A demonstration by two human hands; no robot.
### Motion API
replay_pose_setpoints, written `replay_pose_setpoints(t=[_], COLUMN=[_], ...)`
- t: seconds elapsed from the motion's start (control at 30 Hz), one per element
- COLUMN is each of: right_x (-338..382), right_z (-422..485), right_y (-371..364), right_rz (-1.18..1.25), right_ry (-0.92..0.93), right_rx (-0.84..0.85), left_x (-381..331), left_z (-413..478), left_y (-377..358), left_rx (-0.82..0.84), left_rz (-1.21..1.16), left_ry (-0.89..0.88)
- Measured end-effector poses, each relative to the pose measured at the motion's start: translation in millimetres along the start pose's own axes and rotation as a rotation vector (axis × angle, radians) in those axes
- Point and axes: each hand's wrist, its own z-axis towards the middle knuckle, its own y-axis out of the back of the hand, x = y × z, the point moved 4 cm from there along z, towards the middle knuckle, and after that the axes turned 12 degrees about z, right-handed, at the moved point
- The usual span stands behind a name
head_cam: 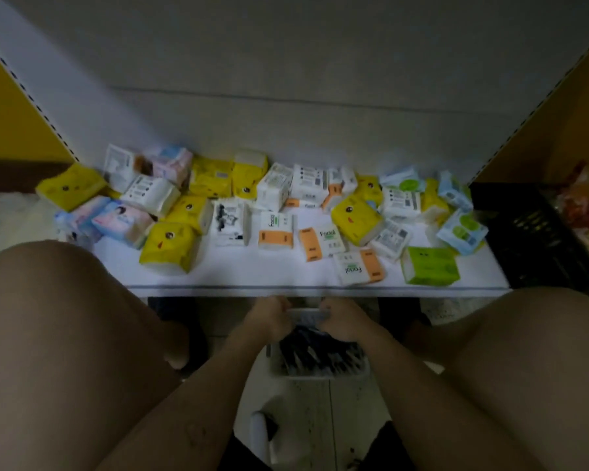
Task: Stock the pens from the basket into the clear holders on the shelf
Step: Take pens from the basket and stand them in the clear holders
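Observation:
A white basket (323, 374) sits on the floor between my knees, just below the front edge of the shelf (252, 277). Dark pens (317, 351) lie piled inside it. My left hand (269, 317) grips the far rim of the basket on its left side. Opposite it, on the right side, my right hand (342, 319) curls round the same rim. Both sets of fingers are bent over the rim. No clear holder shows in this view.
Several tissue packs (170, 244) in yellow, white, orange, green and pale blue lie scattered over the white shelf. A black plastic crate (524, 232) stands at the shelf's right end. My bare knees fill the lower left and lower right.

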Motion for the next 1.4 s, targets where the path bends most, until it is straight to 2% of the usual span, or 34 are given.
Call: replay_pose_setpoints(t=[0.1, 0.2, 0.3, 0.5, 0.57, 0.67, 0.83, 0.93, 1.03, 1.3, 1.4], right_x=[1.8, -11.7, -29.1, -74.9, -90.3, -95.2, -92.9, -93.7, -98.2, -95.7, -91.3], right_z=[4.3, 10.5, 18.6, 30.9, 36.9, 47.9, 53.8, 55.7, 57.5, 65.0, 72.9], right_y=[0.2, -4.1, -11.2, -9.4, -4.0, -2.8, -23.0, -31.2, -37.1, -46.4, -51.3], right_rz=[0.003, 0.043, 0.076, -0.055, -0.082, -0.04, 0.066, 0.05, 0.107, 0.152, 0.111], right_ry=[0.007, -0.076, -0.104, -0.302, -0.331, -0.331, -0.305, -0.246, -0.237, -0.229, -0.202], right_rx=[-0.017, 0.049, 0.105, 0.185, 0.156, 0.121, 0.166, 0.149, 0.097, 0.106, 0.091], left_x=[4.1, 13.5, 24.2, 36.4, 38.5, 36.0, 34.1, 35.4, 34.1, 44.4, 50.8], left_z=[9.5, 20.2, 30.1, 55.0, 63.7, 71.3, 73.9, 78.9, 82.4, 86.3, 83.6], left_y=[-8.0, -17.6, -33.8, -84.7, -99.4, -120.5, -150.2, -158.4, -165.4, -163.9, -154.7], left_rx=[0.003, 0.025, 0.113, 0.305, 0.345, 0.373, 0.373, 0.425, 0.518, 0.366, 0.243], left_rz=[-0.051, -0.065, -0.017, 0.011, 0.005, -0.055, -0.133, -0.153, -0.271, -0.561, -0.544], left_ry=[-0.004, 0.019, 0.033, 0.045, 0.043, 0.061, 0.113, 0.149, 0.193, 0.425, 0.466])
